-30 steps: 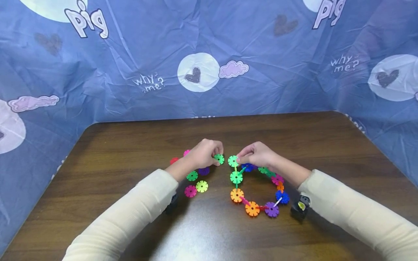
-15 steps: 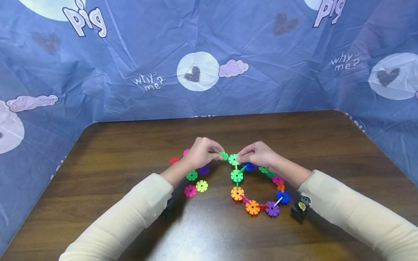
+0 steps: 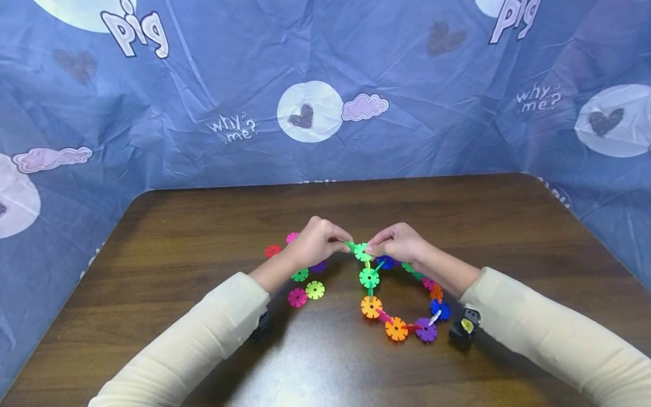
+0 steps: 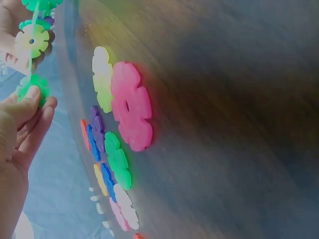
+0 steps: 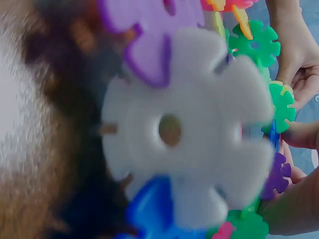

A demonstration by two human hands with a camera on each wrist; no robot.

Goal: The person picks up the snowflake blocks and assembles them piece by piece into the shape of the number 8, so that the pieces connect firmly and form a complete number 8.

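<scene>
In the head view my left hand (image 3: 316, 240) pinches a green snowflake disc (image 3: 350, 246) with notched edges. Just right of it, the thumb and fingers of my right hand (image 3: 402, 242) pinch another green snowflake disc (image 3: 362, 252), the upper end of a ring of linked snowflake discs. The two green discs meet edge to edge. Along the ring's near side run an orange disc (image 3: 371, 307) and a purple disc (image 3: 426, 329); the right forearm covers part of its far side. A white disc (image 5: 199, 114) fills much of the right wrist view.
Loose snowflake discs lie left of the ring, among them a pink one (image 3: 297, 297), a yellow one (image 3: 315, 290) and a red one (image 3: 273, 250); the left hand hides some. Behind the brown table (image 3: 229, 209) hangs a blue printed cloth (image 3: 203, 85).
My left hand has moved right, bringing its green disc from a gap away up to the one in my right hand. That disc has turned edge-on. The right hand stays nearly in place.
</scene>
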